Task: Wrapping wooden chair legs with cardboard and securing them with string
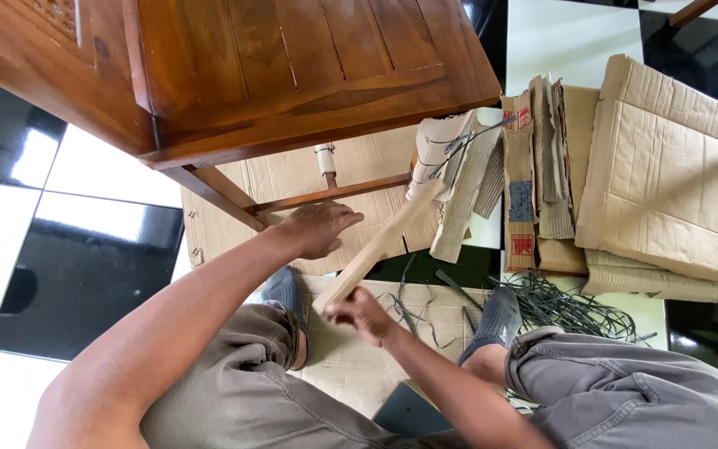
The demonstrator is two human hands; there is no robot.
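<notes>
My right hand point(361, 316) grips the near end of a long folded strip of cardboard point(384, 241) that slants up and away toward the wooden chair. My left hand point(319, 226) hovers palm down beside the strip, close to the chair's lower rung point(334, 193), fingers loosely curled and holding nothing. The chair's seat point(292, 66) fills the upper left. A chair leg wrapped in cardboard point(326, 158) shows behind the rung.
Flat cardboard sheets point(666, 175) and folded cardboard pieces point(533, 183) lie stacked at right. A tangle of dark plastic straps point(575, 308) lies by my right foot point(499, 318). More cardboard point(351, 366) lies under my legs on the black and white tiled floor point(85, 258).
</notes>
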